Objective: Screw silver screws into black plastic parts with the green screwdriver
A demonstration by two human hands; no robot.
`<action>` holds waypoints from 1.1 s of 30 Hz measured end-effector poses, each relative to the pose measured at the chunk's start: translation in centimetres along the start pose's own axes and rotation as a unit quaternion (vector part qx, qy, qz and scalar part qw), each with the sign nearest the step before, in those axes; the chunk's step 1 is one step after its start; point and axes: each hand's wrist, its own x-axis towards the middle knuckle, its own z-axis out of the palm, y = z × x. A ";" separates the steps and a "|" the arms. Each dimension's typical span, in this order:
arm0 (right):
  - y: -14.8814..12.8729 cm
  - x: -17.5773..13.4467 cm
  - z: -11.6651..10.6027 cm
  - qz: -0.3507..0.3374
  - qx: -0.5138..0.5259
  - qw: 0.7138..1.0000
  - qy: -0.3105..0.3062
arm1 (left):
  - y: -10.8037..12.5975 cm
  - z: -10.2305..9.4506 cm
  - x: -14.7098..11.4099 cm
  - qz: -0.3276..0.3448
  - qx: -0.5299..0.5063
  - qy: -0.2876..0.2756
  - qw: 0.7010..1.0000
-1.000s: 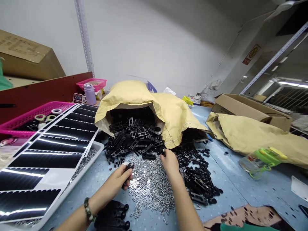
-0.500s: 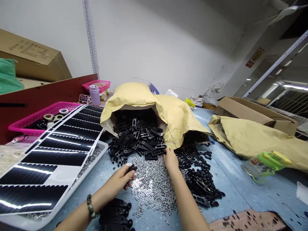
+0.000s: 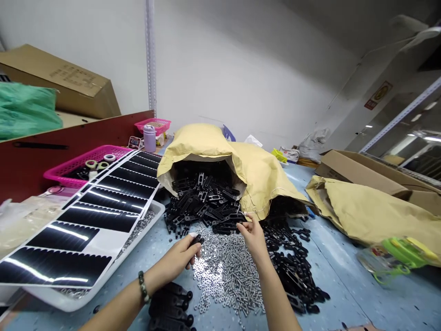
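My left hand (image 3: 184, 255) is closed around a small black plastic piece (image 3: 197, 240), over the left edge of the loose metal hardware. My right hand (image 3: 254, 236) is at the near edge of a heap of black plastic link-shaped parts (image 3: 206, 202), thumb and forefinger apart; its other fingertips are partly hidden. That heap spills from the mouth of a yellow paper sack (image 3: 200, 138). Between my forearms lie many silver screws (image 3: 241, 266) and small nuts (image 3: 208, 276). Several black parts lie in a row (image 3: 170, 305) beside my left wrist.
More black parts (image 3: 292, 271) spread right of my right forearm, below a second yellow sack (image 3: 262, 174). At left, black sticker sheets (image 3: 103, 207) lie across a white tray (image 3: 138, 243) of metal hardware. A green-lidded bottle (image 3: 389, 259), another sack (image 3: 372, 207) and a cardboard box (image 3: 361, 170) stand right.
The head view has turned slightly left, so the scene sits further right. My right thumb and forefinger have spread at the heap's edge. My left hand keeps its hold on the black piece.
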 end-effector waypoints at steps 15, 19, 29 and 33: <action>-7.7 -6.3 6.3 0.023 0.272 0.948 -0.166 | 0.8 -2.2 -2.5 0.161 0.205 0.066 0.963; -6.3 -7.0 7.6 -0.048 0.146 0.973 -0.172 | 0.2 -3.6 -3.0 0.147 0.225 0.071 0.960; -3.8 -9.1 10.4 -0.177 -0.182 0.953 -0.166 | -2.3 -5.4 -3.0 0.044 0.178 0.136 0.974; -3.9 -8.9 10.4 -0.188 -0.224 0.943 -0.158 | -2.5 -5.4 -3.0 0.044 0.167 0.137 0.975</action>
